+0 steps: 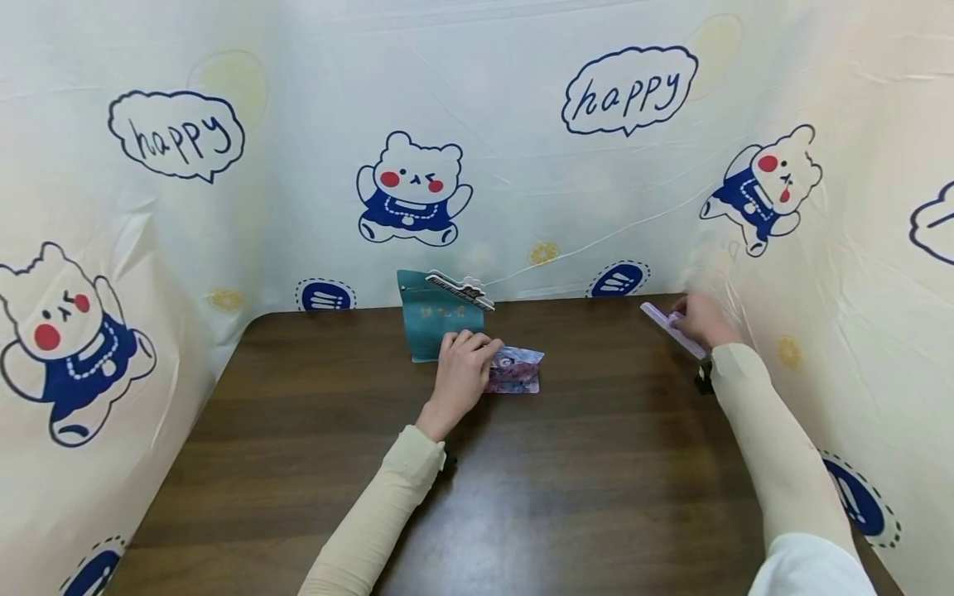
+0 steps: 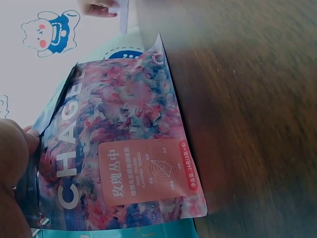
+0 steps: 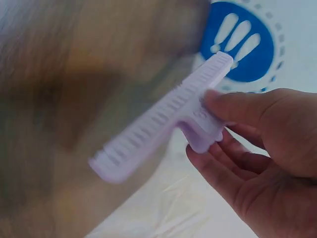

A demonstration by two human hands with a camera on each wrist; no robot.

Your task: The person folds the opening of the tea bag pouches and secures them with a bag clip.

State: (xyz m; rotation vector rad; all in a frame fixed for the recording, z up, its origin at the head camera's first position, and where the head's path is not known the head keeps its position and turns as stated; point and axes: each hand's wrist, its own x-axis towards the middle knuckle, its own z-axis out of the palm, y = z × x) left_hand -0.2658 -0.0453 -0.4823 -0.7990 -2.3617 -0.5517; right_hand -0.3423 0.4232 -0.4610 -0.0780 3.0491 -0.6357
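My left hand (image 1: pixel 464 381) pinches the top edge of a floral-patterned tea pouch (image 1: pixel 517 370) over the middle of the table. In the left wrist view, the pouch (image 2: pixel 124 109) shows pink and blue blotches, the letters CHAGEE and a pink label. Right behind it stands a teal bag (image 1: pixel 440 319), with a white-and-black sealing clip (image 1: pixel 460 290) across its upper part. Toward the far right, my right hand (image 1: pixel 706 321) holds a lilac bag clip (image 1: pixel 659 316). The right wrist view has thumb and fingers squeezing the handle of this long, ridged clip (image 3: pixel 158 116).
The brown wooden table (image 1: pixel 298 463) ends against a pale curtain (image 1: pixel 514 190) printed with bears and the word happy. This curtain also hangs along the left and right sides. The teal bag stands close to the table's back edge.
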